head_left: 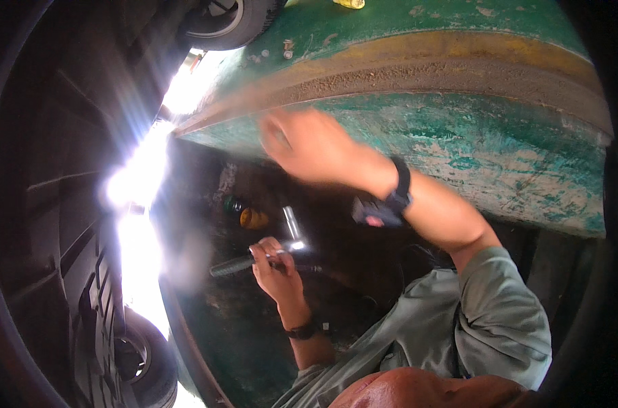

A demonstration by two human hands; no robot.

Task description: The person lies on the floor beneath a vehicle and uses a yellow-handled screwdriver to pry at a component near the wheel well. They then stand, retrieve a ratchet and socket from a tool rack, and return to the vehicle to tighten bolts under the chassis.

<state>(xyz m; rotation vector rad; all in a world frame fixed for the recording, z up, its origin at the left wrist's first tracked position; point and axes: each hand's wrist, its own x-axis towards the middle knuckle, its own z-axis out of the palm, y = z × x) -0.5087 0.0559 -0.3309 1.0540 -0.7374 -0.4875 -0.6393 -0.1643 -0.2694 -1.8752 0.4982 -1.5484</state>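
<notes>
My left hand (276,266) is closed around the dark handle of a ratchet wrench (254,260); the wrench's shiny metal head and extension (292,228) point up and away. A black band sits on that wrist. My right hand (307,146) is raised higher, in front of the green pit wall (472,146), and is blurred by motion. I see nothing in it, and its fingers are too smeared to read. Its wrist carries a black strap with a small dark device (378,211) hanging below it.
The dark underside of a car (57,204) fills the left, with one tyre (228,20) at the top and another tyre (142,360) at the lower left. Glaring daylight shows between car and pit edge. A small yellow object (254,219) lies in the dark pit. A worn yellow stripe (458,51) runs along the floor rim.
</notes>
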